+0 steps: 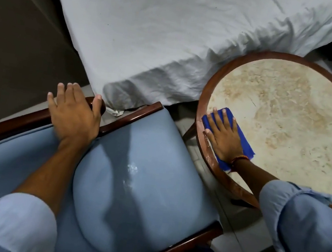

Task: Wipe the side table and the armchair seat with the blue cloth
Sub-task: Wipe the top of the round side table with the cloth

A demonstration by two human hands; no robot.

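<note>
handling the blue cloth on the side table

nearest to you is the armchair seat (131, 185), a padded light-blue cushion with a faint sheen. judge it soft and yielding: it will likely dent under pressure, so plan on broad, light strokes there. it shows no cloth contact at this moment.

your left hand (75, 113) rests flat and spread on the wooden armrest (34, 117) of the chair, fingers apart, thumb over the rounded end. it holds nothing; it appears to serve only as a brace.

your right hand (223, 136) lies palm down, fingers splayed, pressing the blue cloth (245, 145) against the near-left edge of the side table (290, 113). the hand pins the cloth rather than pinching it. the cloth is folded into a flat pad, partly over the pale stone-look top and partly on the brown wooden rim (203, 101).

treat the cloth as light, limp and thin. it has no stiffness of its own, so control it with the whole palm and keep the fingers spread across it; an edge left uncovered may roll or drag. the table top looks hard and smooth, so the pad should slide easily. the raised rim may catch the fold, so lead with the fingertips when crossing it.

beyond the table and chair lies a bed with a white sheet (174, 31), touching neither hand.
</note>
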